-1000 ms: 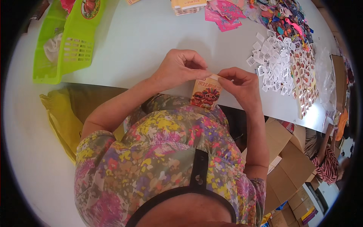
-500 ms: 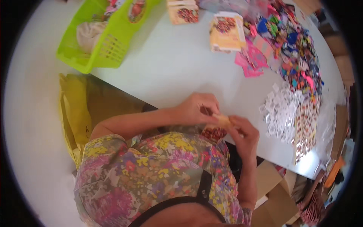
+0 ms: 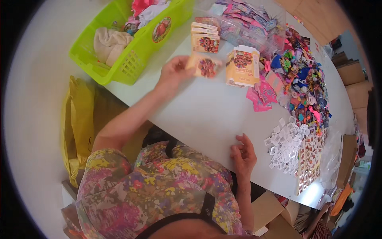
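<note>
My left hand [image 3: 172, 75] reaches out over the white table and grips a small yellow cardboard box [image 3: 203, 67] with a red and brown printed picture by its left end. The box is slightly smeared by motion. Just beyond it stands a row of similar yellow boxes [image 3: 205, 42]. To its right lies a stack of flat yellow cartons [image 3: 243, 65] with the same kind of print. Near the table's front edge, my right hand [image 3: 244, 156] holds nothing, its fingers loosely bent and apart.
A lime-green plastic basket [image 3: 129, 65] with cloth inside stands at the left. Pink cards [image 3: 262, 95], a heap of colourful small trinkets [image 3: 306, 75], white tags [image 3: 288, 143] and sticker sheets [image 3: 309, 159] spread along the right. A yellow bag [image 3: 77, 131] hangs beside the table's left edge.
Both hands were together at the box close to my body. My left hand has carried the box forward to the row; my right hand has let go and opened. The view has shifted.
</note>
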The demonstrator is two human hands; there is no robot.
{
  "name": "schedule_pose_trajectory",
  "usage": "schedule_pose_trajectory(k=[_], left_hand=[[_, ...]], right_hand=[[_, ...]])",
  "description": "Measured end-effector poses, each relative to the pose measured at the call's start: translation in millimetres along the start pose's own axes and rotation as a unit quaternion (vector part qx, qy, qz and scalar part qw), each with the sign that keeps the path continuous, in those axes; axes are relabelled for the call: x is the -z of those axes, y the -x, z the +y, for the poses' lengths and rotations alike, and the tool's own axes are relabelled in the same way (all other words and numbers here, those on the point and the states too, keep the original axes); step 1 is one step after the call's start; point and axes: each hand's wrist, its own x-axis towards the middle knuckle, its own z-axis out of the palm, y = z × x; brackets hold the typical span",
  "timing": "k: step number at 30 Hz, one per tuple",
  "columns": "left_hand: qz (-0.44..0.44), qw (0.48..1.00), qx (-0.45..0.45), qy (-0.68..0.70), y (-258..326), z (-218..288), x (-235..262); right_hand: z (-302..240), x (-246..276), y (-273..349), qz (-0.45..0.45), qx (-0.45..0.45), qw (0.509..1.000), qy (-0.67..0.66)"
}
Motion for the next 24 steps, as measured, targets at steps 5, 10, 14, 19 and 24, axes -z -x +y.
schedule_pose_trajectory(k=[5,10,14,19,24], left_hand=[[0.080,0.995,-0.019,-0.050,-62.1,-17.2,8.1],[0.098,0.985,-0.072,-0.123,-88.3,-30.2,12.4],[0.133,0.960,-0.098,-0.227,-88.1,-30.6,12.8],[0.161,0.948,-0.122,-0.246,-85.1,-27.3,16.6],[0.144,0.951,-0.119,-0.246,-82.0,-29.0,19.6]], right_hand=[[-4.2,0.5,-5.8,-0.008,-0.013,1.000,-0.011],[-8.3,1.2,-9.5,-0.014,-0.043,0.998,-0.040],[-11.1,2.6,-12.0,-0.021,-0.056,0.998,-0.026],[-21.3,8.1,-56.1,0.023,0.001,1.000,0.014],[-57.8,-5.2,-169.1,0.157,0.189,0.957,0.151]])
